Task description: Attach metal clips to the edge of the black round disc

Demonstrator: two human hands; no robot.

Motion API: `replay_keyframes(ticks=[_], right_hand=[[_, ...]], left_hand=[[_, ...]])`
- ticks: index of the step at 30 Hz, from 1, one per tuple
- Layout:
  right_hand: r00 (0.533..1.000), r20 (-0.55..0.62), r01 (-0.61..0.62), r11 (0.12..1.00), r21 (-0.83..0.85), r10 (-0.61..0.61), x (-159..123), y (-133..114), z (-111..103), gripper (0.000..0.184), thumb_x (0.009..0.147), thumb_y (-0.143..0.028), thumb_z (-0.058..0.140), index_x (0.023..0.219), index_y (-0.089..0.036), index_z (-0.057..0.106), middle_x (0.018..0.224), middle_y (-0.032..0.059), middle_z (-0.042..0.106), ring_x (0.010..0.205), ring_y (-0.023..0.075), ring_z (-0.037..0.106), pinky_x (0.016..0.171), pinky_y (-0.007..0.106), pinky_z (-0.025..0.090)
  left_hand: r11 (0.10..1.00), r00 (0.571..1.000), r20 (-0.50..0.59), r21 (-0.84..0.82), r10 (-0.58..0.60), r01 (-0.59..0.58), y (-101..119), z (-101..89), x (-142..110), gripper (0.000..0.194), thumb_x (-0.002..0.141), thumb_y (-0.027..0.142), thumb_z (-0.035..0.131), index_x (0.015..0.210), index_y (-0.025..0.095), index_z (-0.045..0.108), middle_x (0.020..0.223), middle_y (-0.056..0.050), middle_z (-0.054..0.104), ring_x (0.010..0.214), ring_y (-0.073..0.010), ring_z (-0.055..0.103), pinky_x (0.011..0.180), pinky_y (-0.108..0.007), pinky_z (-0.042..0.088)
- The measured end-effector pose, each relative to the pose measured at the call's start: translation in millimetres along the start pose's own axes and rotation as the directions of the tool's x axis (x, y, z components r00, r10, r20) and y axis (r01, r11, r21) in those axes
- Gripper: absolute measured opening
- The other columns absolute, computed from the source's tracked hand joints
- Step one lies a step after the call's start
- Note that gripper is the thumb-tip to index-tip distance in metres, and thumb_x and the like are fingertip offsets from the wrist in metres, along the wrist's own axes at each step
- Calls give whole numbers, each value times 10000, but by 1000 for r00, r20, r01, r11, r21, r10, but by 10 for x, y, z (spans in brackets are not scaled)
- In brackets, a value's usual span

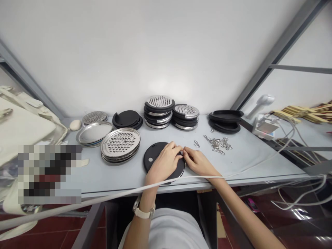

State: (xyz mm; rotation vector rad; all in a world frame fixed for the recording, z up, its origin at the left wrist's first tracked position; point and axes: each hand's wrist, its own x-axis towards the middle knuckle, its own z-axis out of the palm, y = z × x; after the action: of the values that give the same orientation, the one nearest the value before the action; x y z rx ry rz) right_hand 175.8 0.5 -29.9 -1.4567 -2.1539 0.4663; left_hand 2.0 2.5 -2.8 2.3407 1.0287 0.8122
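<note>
A black round grater base (151,154) with a pale round dot lies flat near the table's front edge. My left hand (166,160) rests across it, fingers bent and closed at its right rim. At that same rim, my right hand (196,161) has its thumb and fingertips pinched together, touching or almost touching the left fingertips. Anything small between the right fingertips is hidden. To the right of my hands lies a loose pile of small metal snap clips (220,143), with a single clip (196,144) apart from it.
Stacked metal grater plates (120,142) and plain metal discs (94,132) stand left. Behind are black discs (127,119) and two stacks of black-rimmed graters (158,112) (186,116). Black rings (225,121) sit back right. A white cable (124,191) crosses the front.
</note>
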Motion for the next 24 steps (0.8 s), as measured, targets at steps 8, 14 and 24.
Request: replay_keyframes(ticks=[8,14,24], right_hand=[[1000,-6,-3,998,55,4,-10,-9,7,241,920,-297,341,701,-209,391,559,-46,426,492,110,420,522,229,279],[999,-33,-2,998,67,4,7,-26,-5,242,923,-292,340,700,-209,384,566,-43,421,516,115,429,530,229,286],[1000,-4,6,997,74,-6,5,-8,-13,257,935,-299,326,748,-202,474,623,-10,542,561,136,508,570,235,344]], left_hand=[[997,998,-61,72,-30,35,5,7,-10,193,920,115,408,958,199,577,951,-36,478,957,-179,488,882,-315,418],[996,994,-92,61,-55,61,-12,32,-4,92,898,125,469,941,198,504,956,-24,503,948,-182,501,861,-325,424],[999,998,-56,-33,9,-11,45,39,0,163,817,72,472,914,202,446,950,-23,514,934,-173,504,861,-331,441]])
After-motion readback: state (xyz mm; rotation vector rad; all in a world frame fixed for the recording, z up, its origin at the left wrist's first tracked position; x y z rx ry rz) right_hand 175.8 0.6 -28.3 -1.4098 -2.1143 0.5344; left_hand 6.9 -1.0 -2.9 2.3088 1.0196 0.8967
